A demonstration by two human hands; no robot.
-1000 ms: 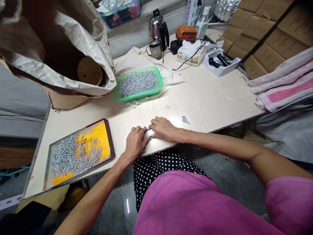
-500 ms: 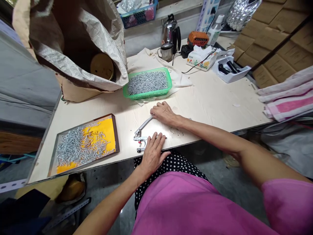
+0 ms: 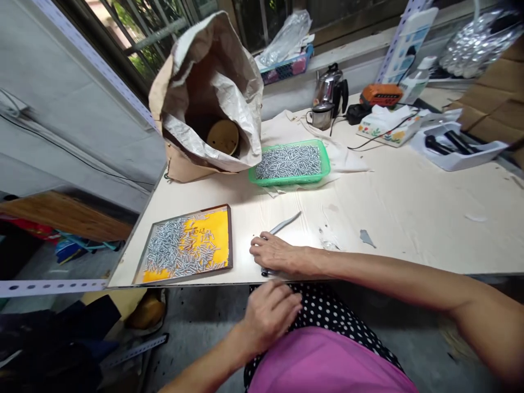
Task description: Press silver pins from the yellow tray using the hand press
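A pair of hand press pliers (image 3: 287,222) lies near the table's front edge, its grey upper handle slanting up and away. My right hand (image 3: 283,255) is bent over the head of the pliers, fingers curled around it, hiding most of the tool. Just below the table edge, above my lap, is my left hand (image 3: 271,314), slightly blurred. Its fingers are curled in, and I cannot make out whether anything is inside. To the left, a shallow tray (image 3: 230,240) with a yellow bottom holds many small silver metal pins (image 3: 166,243).
A green basket (image 3: 326,162) full of similar pins stands behind the pliers. A large open sack (image 3: 245,120) is at the back left. Kettle (image 3: 327,82), metal cup (image 3: 321,115), tissue box (image 3: 387,128) and white tray (image 3: 462,158) line the back. A grey scrap (image 3: 367,238) lies on the right.
My right hand has moved from the upper handle down onto the head of the pliers. My left hand has left the pliers and drawn back off the table, fingers curling. The view has shifted.
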